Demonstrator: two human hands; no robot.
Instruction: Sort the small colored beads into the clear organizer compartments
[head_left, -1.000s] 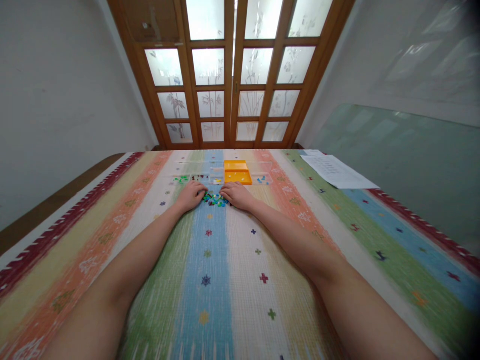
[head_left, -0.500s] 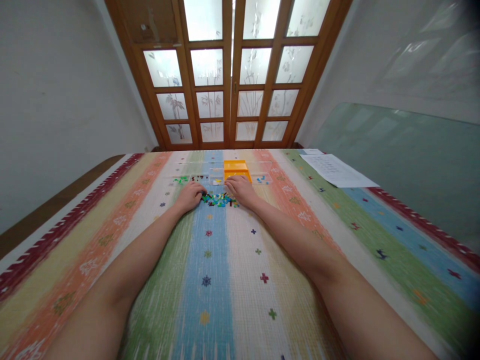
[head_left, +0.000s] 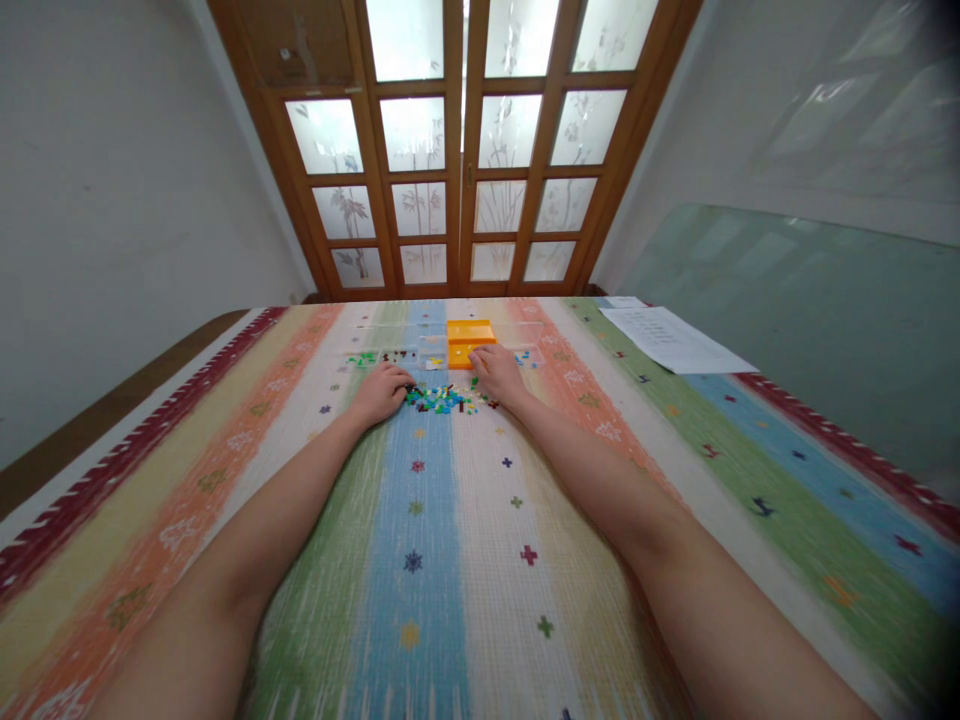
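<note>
A loose pile of tiny coloured pieces [head_left: 439, 401], mostly green and blue with some dark red and pale ones, lies on the striped cloth between my hands. My left hand [head_left: 382, 393] rests at the pile's left edge, its fingers curled together; anything in them is hidden. Over the right front part of an open orange box [head_left: 460, 358] is my right hand [head_left: 498, 374], fingers bent and closed. What they pinch, if anything, is too small to make out.
Clear trays beside the orange box hold sorted bits: green pieces [head_left: 362, 359], dark red pieces [head_left: 397, 356], yellow pieces [head_left: 434, 362] and blue pieces [head_left: 524, 358]. Printed paper sheets [head_left: 667, 338] lie at the table's far right. Glazed wooden doors [head_left: 465, 215] stand behind the table.
My right hand has shifted right, from the orange box's front left to its right side, uncovering more of the box and pile. My left hand stays in place.
</note>
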